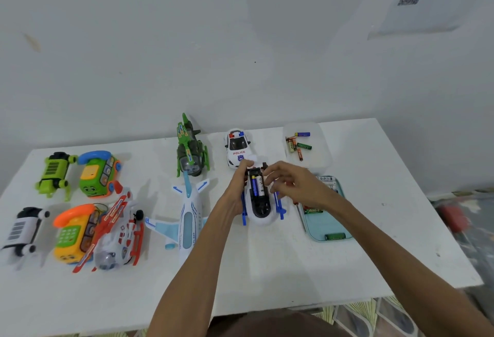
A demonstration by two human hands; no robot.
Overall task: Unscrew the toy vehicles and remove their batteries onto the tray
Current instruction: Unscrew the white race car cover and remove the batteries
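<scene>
A white and blue toy helicopter (260,209) lies upside down on the white table (267,270), its battery bay uncovered. Two batteries (257,185) sit side by side in the bay. My left hand (236,189) grips the toy's left side near its tail end. My right hand (290,180) hovers over the bay with its fingers loosely curled, the fingertips at the batteries; no firm grip shows. A light blue tray (324,223) lies to the right with a green battery (334,236) at its near end. A clear tub (307,147) behind it holds several batteries.
A police car (238,148) and a green helicopter (190,149) stand behind the toy. A white airplane (187,219) lies to its left. Further left are a red and white helicopter (117,232), two toy phones and two robot dogs. The table's edge runs near my body.
</scene>
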